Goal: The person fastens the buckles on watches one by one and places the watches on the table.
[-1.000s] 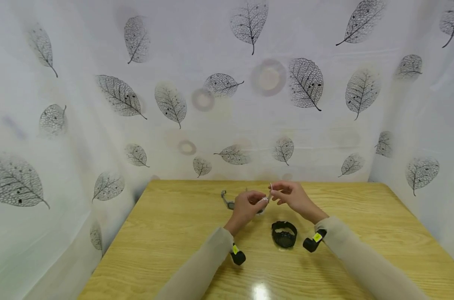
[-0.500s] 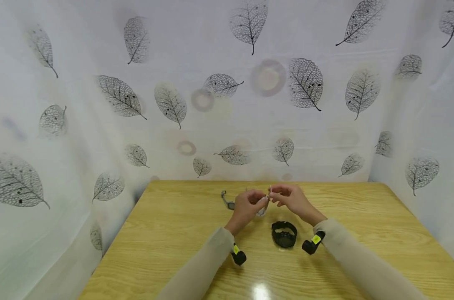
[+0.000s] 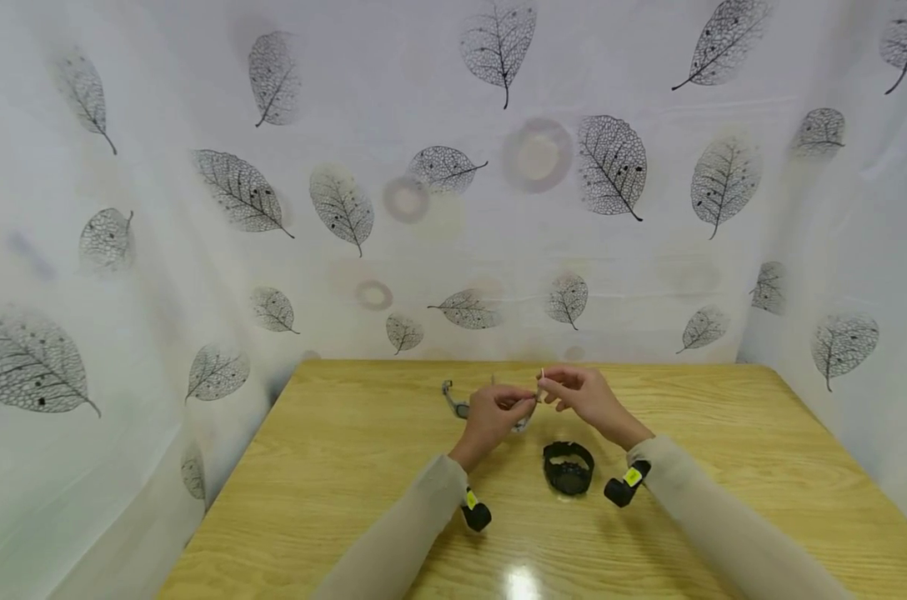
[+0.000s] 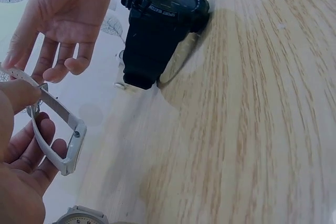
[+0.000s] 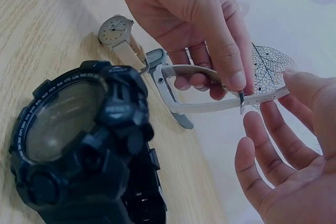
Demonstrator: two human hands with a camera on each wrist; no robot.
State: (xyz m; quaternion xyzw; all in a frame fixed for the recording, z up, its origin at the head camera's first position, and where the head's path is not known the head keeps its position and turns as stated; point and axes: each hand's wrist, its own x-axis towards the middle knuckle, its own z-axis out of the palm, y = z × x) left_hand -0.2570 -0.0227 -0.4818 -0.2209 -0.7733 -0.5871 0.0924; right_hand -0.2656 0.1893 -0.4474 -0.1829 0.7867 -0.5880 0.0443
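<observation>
Between my hands is a white wristwatch (image 5: pixel 170 90), its strap closed into a loop through a metal buckle (image 5: pixel 242 100). My left hand (image 3: pixel 494 417) pinches it at the buckle with thumb and forefinger. The strap's holed free end (image 5: pixel 275 94) reaches past the buckle, and my right hand (image 3: pixel 588 400) pinches its tip between thumb and forefinger. The other right fingers (image 5: pixel 262 166) lie loosely bent below the strap. In the head view my left hand covers much of the white watch. A chunky black sport watch (image 3: pixel 568 468) stands on the table just in front of the hands.
A grey-strapped watch (image 3: pixel 453 404) lies left of my left hand. A small beige watch with a round dial (image 5: pixel 115 31) is beside it in the right wrist view. The wooden table (image 3: pixel 333 492) ends at a leaf-patterned curtain (image 3: pixel 363 325).
Both hands keep nearly the same place, still gripping the white watch. It tilts slightly between the fingers, and its case shows less in the head view than half a second ago.
</observation>
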